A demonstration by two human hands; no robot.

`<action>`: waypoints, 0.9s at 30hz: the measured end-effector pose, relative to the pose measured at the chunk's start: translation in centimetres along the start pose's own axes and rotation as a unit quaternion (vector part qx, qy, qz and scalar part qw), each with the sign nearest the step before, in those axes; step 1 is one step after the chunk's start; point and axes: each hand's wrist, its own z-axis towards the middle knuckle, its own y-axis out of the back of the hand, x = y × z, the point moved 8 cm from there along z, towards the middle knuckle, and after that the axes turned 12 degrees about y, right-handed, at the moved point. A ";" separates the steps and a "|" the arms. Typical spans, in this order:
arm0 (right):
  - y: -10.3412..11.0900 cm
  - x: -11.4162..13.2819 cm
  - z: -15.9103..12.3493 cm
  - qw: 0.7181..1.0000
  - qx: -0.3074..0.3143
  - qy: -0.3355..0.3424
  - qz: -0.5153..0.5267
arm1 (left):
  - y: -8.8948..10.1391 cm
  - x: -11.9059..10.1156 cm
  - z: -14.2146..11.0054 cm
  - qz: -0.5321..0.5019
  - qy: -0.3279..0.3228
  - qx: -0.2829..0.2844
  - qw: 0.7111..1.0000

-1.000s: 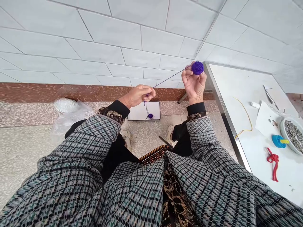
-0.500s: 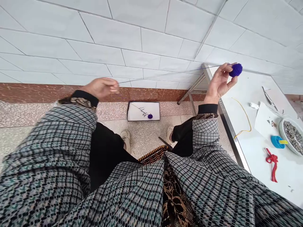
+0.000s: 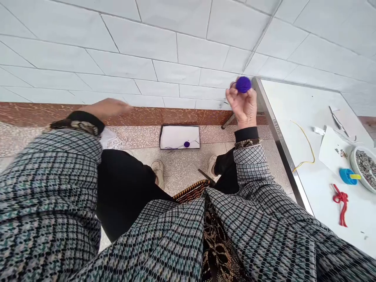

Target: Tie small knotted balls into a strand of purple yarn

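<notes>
My right hand (image 3: 241, 103) is raised near the corner of the white table, its fingertips closed around a ball of purple yarn (image 3: 243, 84). Off to the left, in front of the wall's brown base strip, is my left hand (image 3: 110, 108). Motion smears its fingers, so I cannot make out whether a strand is in them. On the floor between my feet lies a shallow white box (image 3: 174, 135) with a dark rim. A smaller purple yarn ball (image 3: 186, 144) sits in it, with loose dark strands along its front edge.
The white table (image 3: 282, 102) at my right bears a yellow cord (image 3: 311, 150), a red knotted cord (image 3: 341, 201), a blue ring-shaped item (image 3: 347, 176) and a bowl of seeds (image 3: 366, 166). White stringy material (image 3: 114, 139) lies on the floor at left. A tiled wall (image 3: 158, 39) stands ahead.
My right hand has moved left, away from over the table, with the yarn ball. My left hand has shifted left and blurred. Strands in the box have slid toward its front edge.
</notes>
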 end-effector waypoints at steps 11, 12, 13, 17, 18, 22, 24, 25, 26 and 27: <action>-4.5 -6.6 -3.1 0.964 0.148 -0.210 -0.064 | -11.6 -23.7 -12.0 -0.430 -0.241 0.215 0.843; -4.4 -6.9 -3.2 0.961 0.154 -0.217 -0.071 | -12.2 -23.7 -12.0 -0.439 -0.224 0.231 0.839; -4.2 -7.0 -3.2 0.959 0.155 -0.222 -0.081 | -12.5 -23.5 -11.9 -0.443 -0.208 0.242 0.838; -2.5 -6.2 -2.4 0.965 0.096 -0.198 -0.140 | -12.3 -21.9 -11.1 -0.464 -0.180 0.245 0.832; -2.0 -5.7 -2.1 0.967 0.072 -0.187 -0.155 | -12.1 -21.5 -11.0 -0.469 -0.180 0.247 0.829; -0.8 -3.4 -1.0 0.968 0.017 -0.150 -0.198 | -11.9 -20.0 -11.2 -0.455 -0.174 0.289 0.824; -0.3 -2.3 -0.4 0.970 0.021 -0.128 -0.205 | -11.9 -19.2 -11.2 -0.452 -0.165 0.305 0.822; 0.0 -1.8 -0.1 0.972 0.023 -0.114 -0.205 | -11.9 -18.8 -11.1 -0.455 -0.159 0.311 0.819; 0.5 -1.3 0.2 0.975 0.024 -0.096 -0.200 | -11.9 -18.3 -11.0 -0.458 -0.153 0.314 0.817; 1.1 -0.7 0.6 0.978 0.022 -0.075 -0.192 | -12.0 -17.9 -10.7 -0.461 -0.144 0.318 0.816</action>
